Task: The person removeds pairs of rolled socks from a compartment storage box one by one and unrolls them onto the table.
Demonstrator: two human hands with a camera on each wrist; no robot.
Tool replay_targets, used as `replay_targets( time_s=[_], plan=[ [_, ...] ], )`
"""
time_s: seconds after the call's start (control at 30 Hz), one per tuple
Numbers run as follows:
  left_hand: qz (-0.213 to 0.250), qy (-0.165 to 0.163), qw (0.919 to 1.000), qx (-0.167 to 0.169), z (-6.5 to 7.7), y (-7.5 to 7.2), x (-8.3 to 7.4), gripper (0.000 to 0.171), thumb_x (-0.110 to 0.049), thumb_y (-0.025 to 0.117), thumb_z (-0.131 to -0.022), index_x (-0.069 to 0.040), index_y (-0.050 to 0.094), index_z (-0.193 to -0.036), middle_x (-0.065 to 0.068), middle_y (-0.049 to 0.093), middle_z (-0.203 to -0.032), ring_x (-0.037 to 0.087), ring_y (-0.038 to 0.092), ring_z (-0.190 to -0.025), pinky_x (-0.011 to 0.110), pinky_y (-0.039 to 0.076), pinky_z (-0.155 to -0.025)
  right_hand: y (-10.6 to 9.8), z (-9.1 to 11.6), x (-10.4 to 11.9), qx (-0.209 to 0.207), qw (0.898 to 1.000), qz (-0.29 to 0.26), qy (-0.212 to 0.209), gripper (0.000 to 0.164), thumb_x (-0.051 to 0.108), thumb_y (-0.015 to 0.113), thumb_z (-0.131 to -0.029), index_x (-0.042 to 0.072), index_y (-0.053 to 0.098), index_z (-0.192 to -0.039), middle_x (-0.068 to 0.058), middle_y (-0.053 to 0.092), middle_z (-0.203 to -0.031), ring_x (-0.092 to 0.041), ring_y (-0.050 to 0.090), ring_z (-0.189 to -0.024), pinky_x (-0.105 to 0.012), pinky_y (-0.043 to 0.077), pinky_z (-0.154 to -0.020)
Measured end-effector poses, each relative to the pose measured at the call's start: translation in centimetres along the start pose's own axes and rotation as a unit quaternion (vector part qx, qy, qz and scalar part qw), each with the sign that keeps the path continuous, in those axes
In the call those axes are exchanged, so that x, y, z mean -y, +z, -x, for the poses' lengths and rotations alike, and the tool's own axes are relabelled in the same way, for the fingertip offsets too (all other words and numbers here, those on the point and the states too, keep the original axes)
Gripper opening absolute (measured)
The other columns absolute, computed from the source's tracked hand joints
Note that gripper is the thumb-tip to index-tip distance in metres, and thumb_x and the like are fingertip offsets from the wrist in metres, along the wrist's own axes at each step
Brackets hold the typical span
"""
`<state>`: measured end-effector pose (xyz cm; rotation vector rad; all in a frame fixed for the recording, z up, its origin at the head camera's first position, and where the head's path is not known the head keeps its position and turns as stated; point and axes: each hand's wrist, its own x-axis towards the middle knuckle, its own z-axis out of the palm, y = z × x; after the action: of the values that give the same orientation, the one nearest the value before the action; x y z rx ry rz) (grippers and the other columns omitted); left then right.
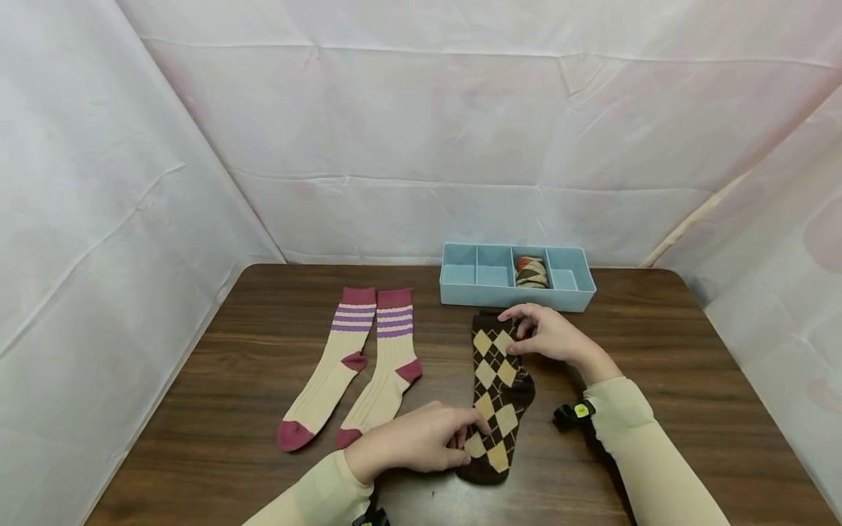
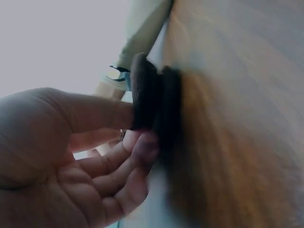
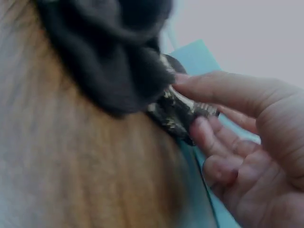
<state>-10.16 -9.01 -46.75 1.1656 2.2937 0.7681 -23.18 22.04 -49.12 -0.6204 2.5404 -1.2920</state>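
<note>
A pair of dark brown argyle socks (image 1: 487, 376) with tan diamonds lies stacked lengthwise on the table, cuffs toward the back. My left hand (image 1: 427, 437) pinches their toe end; in the left wrist view its thumb lies against the dark fabric (image 2: 145, 90), with fingertips at the lower edge. Up by the cuffs, my right hand (image 1: 549, 334) grips the side edge. The right wrist view shows its thumb and fingertips on either side of the patterned knit (image 3: 173, 111). Left of them lie two cream socks, one (image 1: 329, 365) beside the other (image 1: 384, 365), with maroon cuffs, heels and toes and purple stripes.
A light blue divided box (image 1: 513, 296) stands at the table's back, just beyond the argyle cuffs. One of its compartments holds a rolled patterned sock bundle (image 1: 531, 273). White cloth (image 1: 408, 131) hangs behind and beside the dark wooden table (image 1: 263, 321).
</note>
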Motion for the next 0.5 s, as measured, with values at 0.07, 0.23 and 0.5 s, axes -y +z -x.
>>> replay_targets(
  time_s=[0.07,0.23,0.5],
  plan=[
    [0.033,0.009,0.9994,0.003,0.2,-0.3,0.0,0.040,-0.014,0.078,-0.103,-0.023,0.066,-0.140,-0.019,0.060,-0.085,-0.008,0.059,-0.074,0.014,0.051,-0.071,-0.1,0.0,0.4,-0.011,1.000,0.006,-0.017,0.057,0.021,0.095,-0.088,0.014,0.072,-0.139,-0.009,0.068,-0.110,-0.024,0.063,-0.096,-0.031,0.052,-0.074],
    [0.152,0.002,0.9883,-0.007,1.6,-1.0,0.3,0.042,-0.009,0.074,-0.104,-0.020,0.065,-0.144,-0.012,0.060,-0.093,-0.005,0.064,-0.077,0.019,0.057,-0.073,-0.5,0.1,2.0,-0.033,0.998,0.003,-0.052,0.054,0.023,0.096,-0.088,0.017,0.073,-0.136,-0.006,0.066,-0.125,-0.024,0.063,-0.103,-0.029,0.050,-0.078],
    [0.169,-0.035,0.9820,-0.078,4.3,-1.8,1.2,0.049,-0.001,0.075,-0.100,-0.021,0.064,-0.144,-0.008,0.061,-0.098,0.000,0.068,-0.073,0.023,0.060,-0.075,-0.2,-0.8,5.0,-0.059,0.995,0.013,-0.083,0.054,0.018,0.091,-0.093,0.018,0.070,-0.143,-0.007,0.063,-0.137,-0.025,0.067,-0.107,-0.029,0.054,-0.076]
  ],
)
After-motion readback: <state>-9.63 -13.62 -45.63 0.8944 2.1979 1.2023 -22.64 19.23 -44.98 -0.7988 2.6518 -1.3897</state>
